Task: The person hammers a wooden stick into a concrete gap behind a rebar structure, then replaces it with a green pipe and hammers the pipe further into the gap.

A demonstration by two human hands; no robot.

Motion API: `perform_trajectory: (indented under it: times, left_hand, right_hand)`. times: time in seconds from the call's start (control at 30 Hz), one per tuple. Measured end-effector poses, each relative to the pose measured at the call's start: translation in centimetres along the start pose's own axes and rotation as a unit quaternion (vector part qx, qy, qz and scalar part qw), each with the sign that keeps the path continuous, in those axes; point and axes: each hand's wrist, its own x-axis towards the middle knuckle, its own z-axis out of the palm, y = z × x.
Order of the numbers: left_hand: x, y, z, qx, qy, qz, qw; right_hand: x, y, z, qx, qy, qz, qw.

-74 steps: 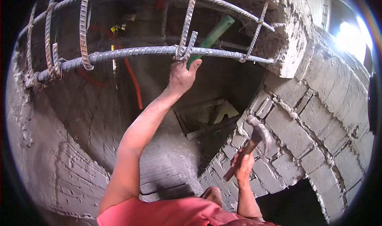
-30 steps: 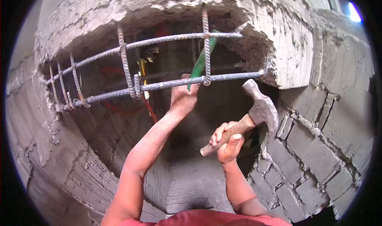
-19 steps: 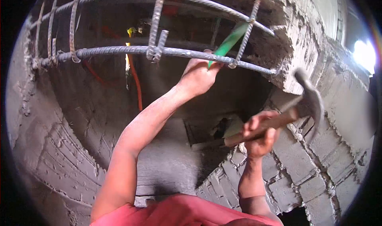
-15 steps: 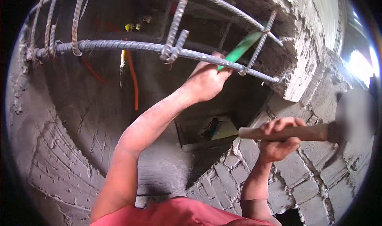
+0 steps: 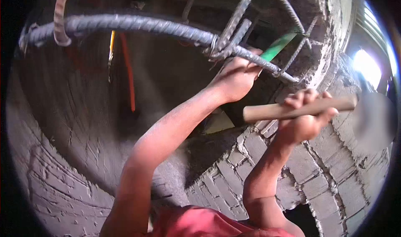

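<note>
Near the right-hand end of the thick ribbed bar (image 5: 142, 23), we are gripping a green rod (image 5: 279, 47) in the closed left hand (image 5: 239, 76); the rod is slanting up behind the bar toward broken concrete (image 5: 328, 53), its tip's contact being unclear. Below that same end, we are holding a hammer (image 5: 304, 109) by its handle, the right hand (image 5: 307, 120) curling loosely round it, the head disappearing in blur. We are apparently readying a blow on the rod; striking would be calling for a steady left grip and a square, controlled swing.
</note>
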Motion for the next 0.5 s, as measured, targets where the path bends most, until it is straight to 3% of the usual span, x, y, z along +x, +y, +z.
perform_trajectory:
  times: [0.03,0.1,0.13,0.17,0.2,0.23,0.3,0.37,0.43,0.5]
  left_hand:
    - [-0.2,0.6,0.0,-0.033,-0.003,-0.020,0.999]
    - [-0.2,0.0,0.6,-0.010,0.030,0.015,0.999]
    - [-0.7,1.2,0.7,-0.025,0.031,-0.029,0.999]
    - [-0.7,1.5,1.0,-0.065,0.049,-0.037,0.996]
    - [-1.0,0.6,0.9,0.021,0.066,0.013,0.998]
    - [-0.6,0.8,1.1,0.113,0.065,0.074,0.989]
    - [-0.5,3.5,0.9,-0.092,0.073,-0.166,0.979]
    - [-0.8,3.0,1.5,-0.057,0.080,-0.145,0.985]
    - [-0.8,2.5,1.7,-0.045,0.137,-0.118,0.983]
    - [-0.8,3.1,2.2,-0.051,0.178,-0.164,0.969]
  right_hand:
    - [0.8,-1.2,0.4,0.085,-0.008,-0.012,0.996]
    - [0.6,-2.4,1.6,0.092,0.063,-0.095,0.989]
    - [-0.5,-0.6,0.3,0.058,0.017,-0.148,0.987]
    - [-2.8,0.9,0.3,0.118,-0.041,-0.175,0.977]
    - [-4.6,2.4,1.3,0.139,0.030,-0.207,0.968]
    - [-6.5,4.2,-1.2,0.084,0.039,-0.181,0.979]
    - [-7.0,4.1,-4.1,0.110,0.001,-0.027,0.994]
    - [-5.3,2.2,-3.8,0.040,0.023,0.045,0.998]
    - [-3.6,1.0,-2.6,-0.023,0.039,0.051,0.998]
    - [-3.0,2.3,-3.0,0.011,0.031,0.062,0.998]
